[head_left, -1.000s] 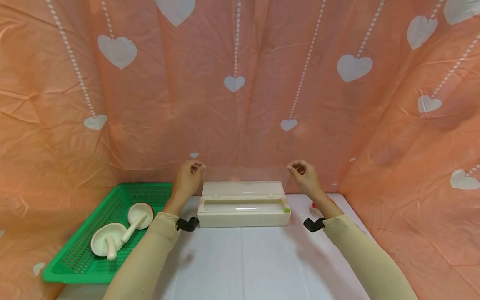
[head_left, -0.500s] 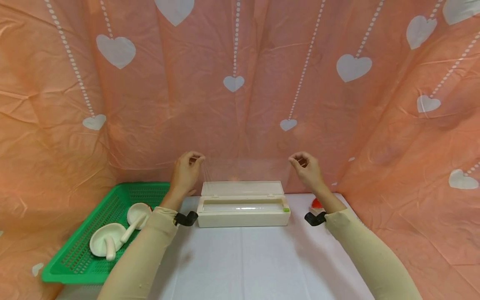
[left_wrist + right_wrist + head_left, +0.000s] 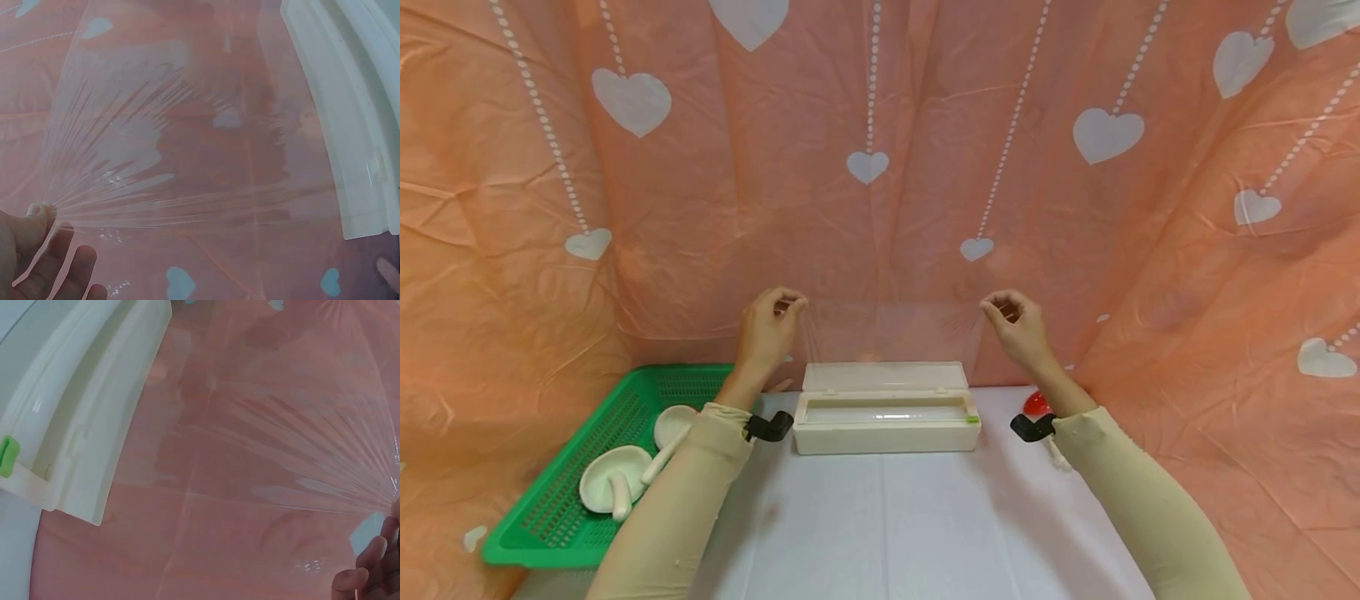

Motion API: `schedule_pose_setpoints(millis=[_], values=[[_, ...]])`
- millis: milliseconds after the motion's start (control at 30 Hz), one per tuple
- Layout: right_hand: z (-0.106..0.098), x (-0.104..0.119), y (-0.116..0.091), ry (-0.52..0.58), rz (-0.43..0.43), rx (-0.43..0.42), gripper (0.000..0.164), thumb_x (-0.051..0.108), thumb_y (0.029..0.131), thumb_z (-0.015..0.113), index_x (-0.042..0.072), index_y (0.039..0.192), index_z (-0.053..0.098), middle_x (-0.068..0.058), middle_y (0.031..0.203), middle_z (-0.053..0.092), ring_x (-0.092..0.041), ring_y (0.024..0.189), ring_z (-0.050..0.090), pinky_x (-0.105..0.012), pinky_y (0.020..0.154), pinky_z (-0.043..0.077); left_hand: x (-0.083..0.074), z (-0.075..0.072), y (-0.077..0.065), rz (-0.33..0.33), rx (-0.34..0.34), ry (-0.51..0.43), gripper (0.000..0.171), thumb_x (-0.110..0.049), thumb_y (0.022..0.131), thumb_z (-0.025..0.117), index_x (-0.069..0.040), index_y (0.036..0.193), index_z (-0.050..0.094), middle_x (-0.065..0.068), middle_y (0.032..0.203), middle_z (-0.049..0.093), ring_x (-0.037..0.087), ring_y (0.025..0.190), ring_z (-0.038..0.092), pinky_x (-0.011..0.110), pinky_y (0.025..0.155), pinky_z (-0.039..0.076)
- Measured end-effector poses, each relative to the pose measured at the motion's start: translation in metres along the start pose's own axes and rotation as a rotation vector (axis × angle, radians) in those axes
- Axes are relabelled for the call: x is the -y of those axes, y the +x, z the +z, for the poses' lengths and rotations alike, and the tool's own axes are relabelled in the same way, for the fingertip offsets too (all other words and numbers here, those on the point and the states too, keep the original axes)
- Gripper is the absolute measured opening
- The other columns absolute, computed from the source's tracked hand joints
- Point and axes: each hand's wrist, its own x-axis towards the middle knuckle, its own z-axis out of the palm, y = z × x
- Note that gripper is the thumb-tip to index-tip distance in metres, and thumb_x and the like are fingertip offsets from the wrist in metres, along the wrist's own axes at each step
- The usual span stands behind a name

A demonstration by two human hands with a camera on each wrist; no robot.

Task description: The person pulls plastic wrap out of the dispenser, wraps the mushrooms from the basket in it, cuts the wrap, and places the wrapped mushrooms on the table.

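Observation:
A clear sheet of cling film [image 3: 891,332] stretches between my two hands, above and behind a white cling film box [image 3: 887,440]. My left hand [image 3: 766,332] pinches its left corner between thumb and finger; in the left wrist view, creases in the film [image 3: 125,144] fan out from that pinch. At the other corner, my right hand [image 3: 1018,327] does the same, though its fingertips are partly cut off in the right wrist view. The box's lid [image 3: 883,377] is raised, and a film roll [image 3: 883,413] lies inside. A green slider [image 3: 7,456] sits at the box's right end.
To the left, a green basket [image 3: 550,557] holds two white spoon-like utensils, one [image 3: 597,483] in front of the other [image 3: 672,423]. A red object [image 3: 1037,404] is partly hidden behind the right wrist. A heart-patterned pink curtain [image 3: 880,225] closes off the back and sides.
Both hands have risen and moved away from the box, drawing out more film. The box has stayed in place. More of the red object shows beside the right wrist.

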Motion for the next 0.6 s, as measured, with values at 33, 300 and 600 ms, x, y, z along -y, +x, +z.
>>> schedule_pose_setpoints(millis=[33,300,600], values=[[0.0,0.0,0.001,0.002,-0.008,-0.004,0.016,-0.003,0.102,0.069,-0.018,0.107,0.069,-0.036,0.094,0.066,-0.016,0.077,0.057,-0.015,0.066,0.046,0.0,0.0,0.001,0.0,0.0,-0.001,0.017,-0.019,0.107,0.07,-0.004,0.111,0.076,0.018,0.114,0.074,0.036,0.107,0.069,0.053,0.094,0.054],[-0.002,0.003,0.004,0.026,-0.02,-0.043,0.015,-0.004,0.101,0.07,-0.018,0.105,0.069,-0.034,0.091,0.065,-0.009,0.072,0.056,-0.014,0.063,0.045,-0.007,-0.002,0.004,0.014,-0.011,-0.02,0.018,-0.02,0.107,0.069,-0.004,0.112,0.076,0.017,0.115,0.074,0.034,0.107,0.068,0.05,0.096,0.052],[-0.004,0.002,0.006,0.063,-0.027,-0.073,0.013,-0.005,0.1,0.071,-0.017,0.105,0.07,-0.026,0.088,0.067,-0.009,0.072,0.056,-0.016,0.063,0.046,-0.012,-0.005,0.006,0.047,-0.045,-0.037,0.016,-0.018,0.106,0.071,-0.003,0.109,0.076,0.016,0.113,0.075,0.034,0.105,0.069,0.048,0.095,0.052]])
